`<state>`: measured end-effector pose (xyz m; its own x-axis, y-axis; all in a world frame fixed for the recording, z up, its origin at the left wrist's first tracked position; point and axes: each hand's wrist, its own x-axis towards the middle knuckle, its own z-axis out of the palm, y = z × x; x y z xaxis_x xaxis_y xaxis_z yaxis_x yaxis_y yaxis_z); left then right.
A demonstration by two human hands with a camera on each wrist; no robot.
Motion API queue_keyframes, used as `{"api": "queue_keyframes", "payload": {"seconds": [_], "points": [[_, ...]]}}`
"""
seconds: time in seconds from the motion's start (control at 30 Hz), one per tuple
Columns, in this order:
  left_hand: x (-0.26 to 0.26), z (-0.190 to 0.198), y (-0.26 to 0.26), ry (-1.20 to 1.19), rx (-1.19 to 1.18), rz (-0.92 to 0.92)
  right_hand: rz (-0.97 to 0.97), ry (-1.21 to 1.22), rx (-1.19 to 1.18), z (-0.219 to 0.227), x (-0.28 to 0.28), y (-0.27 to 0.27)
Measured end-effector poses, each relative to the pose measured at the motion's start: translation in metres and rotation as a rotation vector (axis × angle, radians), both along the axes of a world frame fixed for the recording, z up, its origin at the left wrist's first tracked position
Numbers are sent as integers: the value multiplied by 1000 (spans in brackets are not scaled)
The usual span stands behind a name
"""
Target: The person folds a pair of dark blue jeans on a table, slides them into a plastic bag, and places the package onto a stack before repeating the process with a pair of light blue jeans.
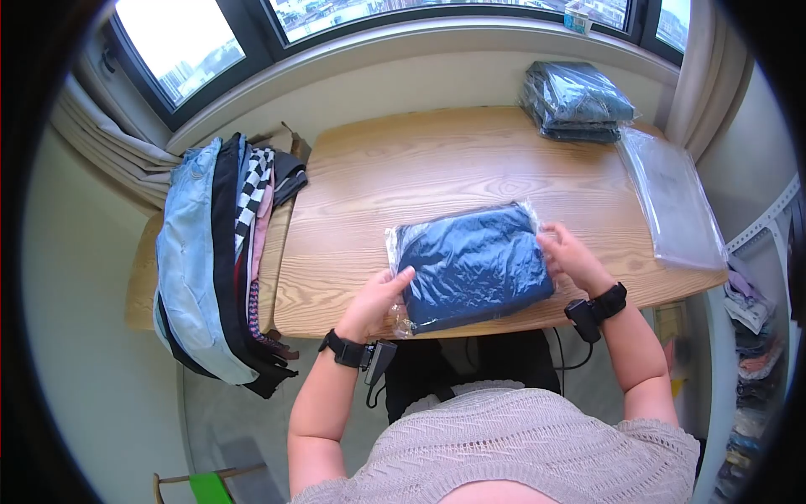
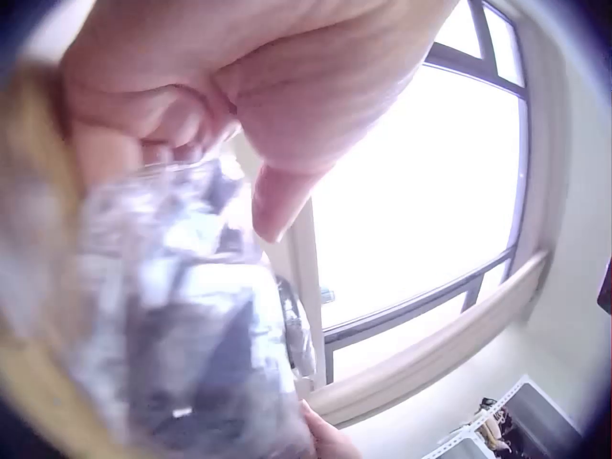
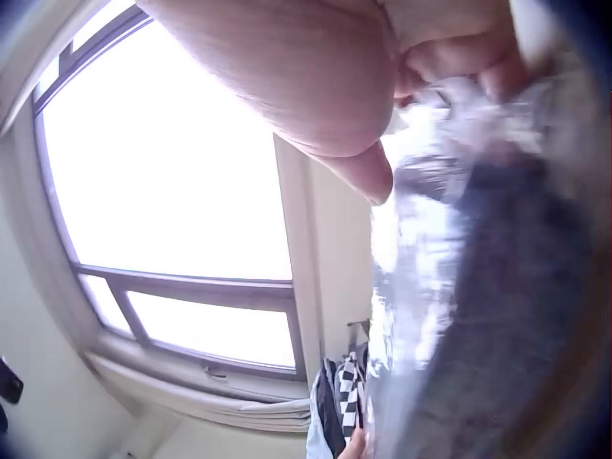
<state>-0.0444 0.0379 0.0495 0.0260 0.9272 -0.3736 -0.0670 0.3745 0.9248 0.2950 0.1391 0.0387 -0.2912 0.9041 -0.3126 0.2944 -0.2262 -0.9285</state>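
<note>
A folded blue garment in a clear plastic bag lies near the front edge of the wooden table, slightly tilted in the head view. My left hand grips its left end, thumb over the top and fingers curled at the side. At the opposite end, my right hand holds the plastic edge between thumb and fingers. In the left wrist view, the crinkled bag hangs below the curled fingers. The right wrist view shows the thumb along the shiny plastic, with dark blue cloth inside.
A pile of trousers and other clothes drapes over the left side. Several bagged garments are stacked at the back right, and flat clear bags lie at the right edge of the table. A shelf with clothes stands at right.
</note>
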Motion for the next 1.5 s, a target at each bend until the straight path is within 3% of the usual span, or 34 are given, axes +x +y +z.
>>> {"api": "queue_keyframes", "payload": {"seconds": [0.07, 0.2, 0.27, 0.33, 0.4, 0.47, 0.57, 0.6, 0.67, 0.7, 0.73, 0.8, 0.93, 1.2, 1.27, 1.33, 1.43, 1.5], "points": [[-11, -30, 3, -264, -119, -52, 52, 141, -13, -15, 10, -13], [-2, -26, -3, -164, -61, -4, -126, 397, -97, -21, 24, -47], [-2, -31, -1, -194, -68, 5, -312, -151, 565, -15, 29, -70], [0, -44, 3, -255, 35, 26, -281, -164, 567, 1, 22, -96], [3, -42, 1, -295, 26, 39, 136, 129, 189, 8, 11, -119], [4, -38, 4, -439, -17, 47, 402, 131, 32, 2, -4, -123], [12, -35, 6, -622, -13, 25, 434, 300, -248, -22, -16, -116], [14, -30, 5, -703, -32, 4, 431, 295, -237, -24, -19, -115], [18, -27, 3, -700, -10, 21, 270, 830, -355, -26, -30, -111], [20, -27, 1, -695, 0, 44, 239, 969, -345, -30, -37, -108], [24, -27, -1, -691, 8, 66, 238, 961, -331, -30, -40, -104], [26, -30, -5, -684, 21, 33, 79, 1186, -488, -27, -44, -97], [34, -35, -12, -606, 49, 102, -162, 1034, -460, -17, -55, -95], [33, -20, -27, -482, 21, 18, -178, 964, -477, 21, -25, -85], [20, -25, -29, 85, 112, -118, -190, 953, -440, 39, -11, -79], [17, -27, -27, 161, 139, -93, -203, 931, -398, 56, 4, -69], [12, -45, -23, 251, 235, 142, -247, 901, -185, 89, 24, -45], [17, -48, -24, 327, 290, 168, -288, 931, -39, 104, 42, -12]]}}
